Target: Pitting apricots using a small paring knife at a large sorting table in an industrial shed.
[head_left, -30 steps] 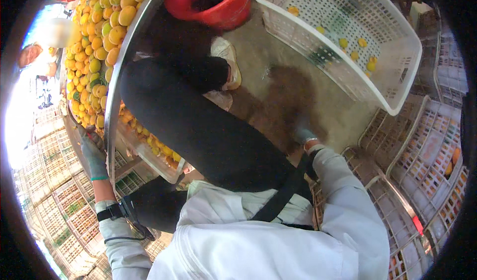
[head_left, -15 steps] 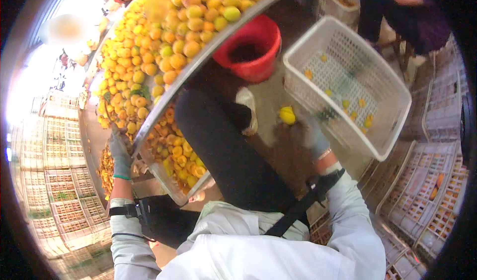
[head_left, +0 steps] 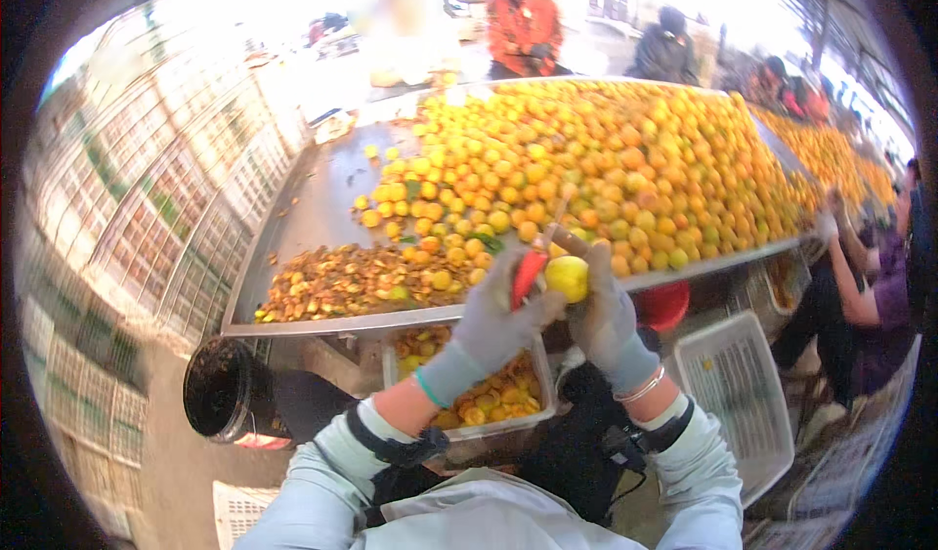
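Observation:
My gloved left hand point(head_left: 489, 323) is closed around a red-handled tool point(head_left: 527, 279); a thin blurred shape rises above it, its kind unclear. A yellow apricot point(head_left: 567, 279) sits between both hands, gripped by the fingers of my gloved right hand point(head_left: 608, 320), with my left thumb close against it. Both hands are raised over the near edge of a metal table point(head_left: 327, 193) heaped with whole apricots point(head_left: 635, 179). Cut pieces point(head_left: 352, 281) lie at its near left corner. Below my forearms, a white bin point(head_left: 550, 379) holds halved apricots point(head_left: 503, 389).
A black bucket point(head_left: 217, 389) stands left of my legs, a red bucket point(head_left: 666, 306) under the table edge. To my right are a white crate point(head_left: 733, 394) and a seated person point(head_left: 874, 286). Stacked crates point(head_left: 137, 169) line the left; people stand across the table.
My view has swung up to the table. My left hand has come off the table's edge and now holds the red-handled tool. My right hand has moved from beside the crate to meet it.

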Action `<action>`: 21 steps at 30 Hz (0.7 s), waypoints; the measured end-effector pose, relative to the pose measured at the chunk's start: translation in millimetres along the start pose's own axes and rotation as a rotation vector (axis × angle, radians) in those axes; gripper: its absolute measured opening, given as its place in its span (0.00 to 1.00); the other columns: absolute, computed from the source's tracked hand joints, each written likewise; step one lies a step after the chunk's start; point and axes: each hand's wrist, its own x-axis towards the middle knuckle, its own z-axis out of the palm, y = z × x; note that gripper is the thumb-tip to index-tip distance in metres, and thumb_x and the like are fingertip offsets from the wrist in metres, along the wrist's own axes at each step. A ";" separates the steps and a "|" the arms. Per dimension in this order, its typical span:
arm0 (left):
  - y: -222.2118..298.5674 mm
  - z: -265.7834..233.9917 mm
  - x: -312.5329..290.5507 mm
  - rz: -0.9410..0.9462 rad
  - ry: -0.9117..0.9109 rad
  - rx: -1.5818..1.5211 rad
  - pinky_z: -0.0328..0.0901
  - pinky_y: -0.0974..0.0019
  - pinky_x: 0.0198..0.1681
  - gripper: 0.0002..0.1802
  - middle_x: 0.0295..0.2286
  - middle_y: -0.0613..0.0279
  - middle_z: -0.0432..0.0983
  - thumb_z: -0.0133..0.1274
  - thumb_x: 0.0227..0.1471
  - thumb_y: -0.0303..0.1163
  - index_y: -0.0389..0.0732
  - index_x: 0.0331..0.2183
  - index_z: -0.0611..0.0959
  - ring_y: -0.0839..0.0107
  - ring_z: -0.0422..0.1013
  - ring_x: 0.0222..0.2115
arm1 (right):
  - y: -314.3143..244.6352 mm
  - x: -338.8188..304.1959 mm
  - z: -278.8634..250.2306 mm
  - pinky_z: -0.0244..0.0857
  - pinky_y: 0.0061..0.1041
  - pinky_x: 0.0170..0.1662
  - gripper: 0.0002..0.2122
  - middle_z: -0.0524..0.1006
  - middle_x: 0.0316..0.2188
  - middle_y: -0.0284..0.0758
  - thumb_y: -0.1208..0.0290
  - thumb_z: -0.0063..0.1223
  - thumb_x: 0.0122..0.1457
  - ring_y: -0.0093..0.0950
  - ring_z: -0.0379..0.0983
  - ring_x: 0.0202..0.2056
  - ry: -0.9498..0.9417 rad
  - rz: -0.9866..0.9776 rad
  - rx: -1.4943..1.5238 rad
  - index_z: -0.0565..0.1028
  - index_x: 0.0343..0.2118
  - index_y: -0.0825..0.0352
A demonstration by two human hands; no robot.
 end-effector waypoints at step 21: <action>-82.8 -135.9 1.0 0.341 -0.003 0.493 0.67 0.59 0.26 0.34 0.27 0.54 0.75 0.62 0.35 0.48 0.39 0.43 0.73 0.57 0.74 0.24 | 113.8 58.3 77.7 0.56 0.31 0.55 0.23 0.66 0.50 0.44 0.68 0.43 0.58 0.36 0.63 0.52 -0.360 0.283 -0.152 0.58 0.55 0.73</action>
